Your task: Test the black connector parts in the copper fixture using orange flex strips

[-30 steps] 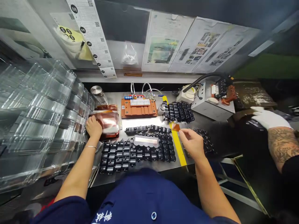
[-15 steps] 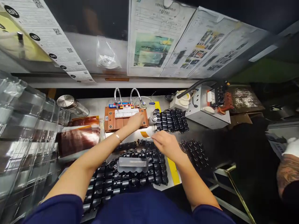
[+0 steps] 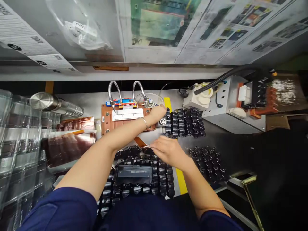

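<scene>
Reaching past the right end of the brown fixture, my left hand is closed over the far end of a small blue-handled lever; its fingertips are mostly hidden. A white perforated strip lies on the fixture, below two bent metal hoses. My right hand is closer to me, thumb and fingers pinched at the pale end of an amber film strip. Below that strip are rows of black plastic parts, with a dark flat-topped part on them.
More black parts stand right of my left hand, others further right. A grey metal box is at the back right. At left are a steel flask, amber film sheets and stacked clear trays.
My left hand has moved right and away from me, off the fixture to the blue-handled lever. The amber strip at my right hand has tilted. The view has shifted closer to the bench.
</scene>
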The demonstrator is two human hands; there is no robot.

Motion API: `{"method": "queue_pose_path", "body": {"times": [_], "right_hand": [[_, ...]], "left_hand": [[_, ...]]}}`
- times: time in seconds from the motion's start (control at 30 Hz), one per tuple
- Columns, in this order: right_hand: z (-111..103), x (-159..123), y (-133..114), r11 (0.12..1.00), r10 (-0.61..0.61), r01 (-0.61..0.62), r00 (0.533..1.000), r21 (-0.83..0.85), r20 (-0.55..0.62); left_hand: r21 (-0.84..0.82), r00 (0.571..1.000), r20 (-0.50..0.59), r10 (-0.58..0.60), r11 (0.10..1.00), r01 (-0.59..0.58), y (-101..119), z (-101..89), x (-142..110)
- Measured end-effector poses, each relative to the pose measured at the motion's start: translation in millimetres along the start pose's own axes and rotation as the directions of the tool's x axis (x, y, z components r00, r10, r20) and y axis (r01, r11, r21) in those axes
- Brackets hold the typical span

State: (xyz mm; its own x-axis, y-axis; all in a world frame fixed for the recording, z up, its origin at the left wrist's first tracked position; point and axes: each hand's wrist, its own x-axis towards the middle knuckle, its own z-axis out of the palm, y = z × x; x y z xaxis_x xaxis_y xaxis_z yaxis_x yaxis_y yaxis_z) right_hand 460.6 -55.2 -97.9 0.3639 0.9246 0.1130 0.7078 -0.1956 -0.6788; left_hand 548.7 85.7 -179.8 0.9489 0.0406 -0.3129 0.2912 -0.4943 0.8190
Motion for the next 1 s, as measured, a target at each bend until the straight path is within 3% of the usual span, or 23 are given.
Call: {"method": "queue_pose_path", "body": {"times": [0.07,0.13,0.2,0.27,0.33,0.4,0.47,0.57,0.67,0.8,1.0], "right_hand": [[2.9,10.0,12.9,0.981,0.091,-0.084,0.995,0.172,-0.034],[12.4,21.8,30.2,0.893,0.301,-0.244,0.949,0.378,-0.096],[30.0,35.0,49.2,0.708,0.558,-0.381,0.817,0.595,-0.142],[53.2,48.7,65.4,0.496,0.750,-0.416,0.647,0.762,-0.134],[76.3,61.5,75.5,0.334,0.855,-0.406,0.511,0.851,-0.092],[93.8,72.5,79.2,0.233,0.902,-0.403,0.429,0.885,-0.043],[103.0,81.5,79.1,0.174,0.928,-0.416,0.372,0.893,-0.007],[104.4,92.6,78.3,0.125,0.943,-0.460,0.332,0.879,0.040],[102.0,100.6,80.9,0.108,0.947,-0.519,0.314,0.848,0.072],[104.4,104.4,87.1,0.107,0.961,-0.553,0.270,0.826,0.056],[106.5,106.3,88.8,0.106,0.960,-0.549,0.275,0.829,0.059]], "left_hand": [[0.026,0.999,0.022,0.032,0.999,-0.032,-7.6,-17.8,-20.6],[-0.054,0.996,0.093,0.016,0.998,-0.011,-29.5,-46.1,-51.9],[-0.322,0.973,0.207,-0.106,0.931,0.170,-63.4,-78.6,-92.3],[-0.561,0.929,0.227,-0.292,0.740,0.370,-99.6,-105.9,-132.7],[-0.699,0.885,0.221,-0.409,0.567,0.436,-127.4,-120.4,-162.9],[-0.758,0.833,0.155,-0.531,0.477,0.445,-141.8,-121.5,-177.1],[-0.784,0.770,0.057,-0.636,0.448,0.429,-145.0,-115.3,-176.8],[-0.797,0.705,-0.062,-0.707,0.460,0.391,-142.9,-107.8,-163.7],[-0.774,0.670,-0.135,-0.730,0.500,0.389,-146.0,-108.1,-152.7],[-0.771,0.664,-0.130,-0.736,0.496,0.399,-158.0,-111.1,-144.8],[-0.782,0.664,-0.125,-0.737,0.485,0.392,-166.7,-111.2,-139.5]]}}
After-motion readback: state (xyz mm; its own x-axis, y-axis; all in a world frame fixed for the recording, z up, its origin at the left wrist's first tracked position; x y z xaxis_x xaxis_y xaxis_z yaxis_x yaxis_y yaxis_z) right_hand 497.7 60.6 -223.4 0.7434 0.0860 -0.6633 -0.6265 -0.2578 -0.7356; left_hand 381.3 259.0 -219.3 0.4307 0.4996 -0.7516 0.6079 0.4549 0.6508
